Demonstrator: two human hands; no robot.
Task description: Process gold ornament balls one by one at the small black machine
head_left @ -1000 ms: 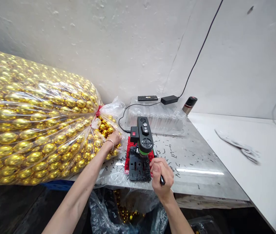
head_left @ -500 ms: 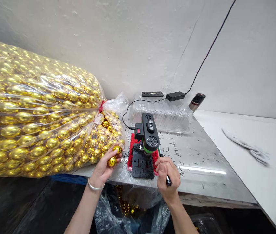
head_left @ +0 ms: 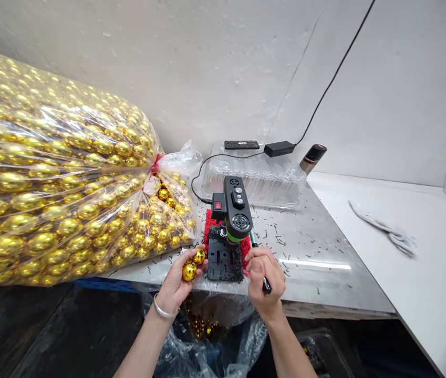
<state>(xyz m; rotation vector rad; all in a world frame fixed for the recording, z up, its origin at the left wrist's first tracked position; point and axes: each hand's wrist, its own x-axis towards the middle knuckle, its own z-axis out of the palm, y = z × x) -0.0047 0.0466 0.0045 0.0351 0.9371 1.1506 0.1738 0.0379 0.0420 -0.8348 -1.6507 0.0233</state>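
My left hand [head_left: 179,279] is curled around two shiny gold balls [head_left: 189,271] with small dark marks, just left of a black slotted plate [head_left: 218,262]. Over that plate stands a compact black machine [head_left: 239,206] with round vents, buttons, a green ring beneath its head and a red switch on its side box. My right hand [head_left: 266,275] is wrapped round a black handle [head_left: 266,285], whose pale greenish shaft runs up beside the machine's head. Whether the shaft joins the machine is hidden. Dark crumbs cover the plate's right edge, and a red mat [head_left: 209,223] lies underneath.
A big clear bag of gold balls [head_left: 61,199], tied in red, fills the left. Behind the machine sit a clear plastic tray [head_left: 289,194], a power adapter [head_left: 280,149] and a dark-capped bottle [head_left: 312,157]. A glove [head_left: 384,231] lies right. Below hangs an open plastic bag [head_left: 183,346].
My left hand has come right, nearer the plate, with the gold balls turned in its fingers. My right hand keeps its grip on the handle. The whole view has shifted slightly.
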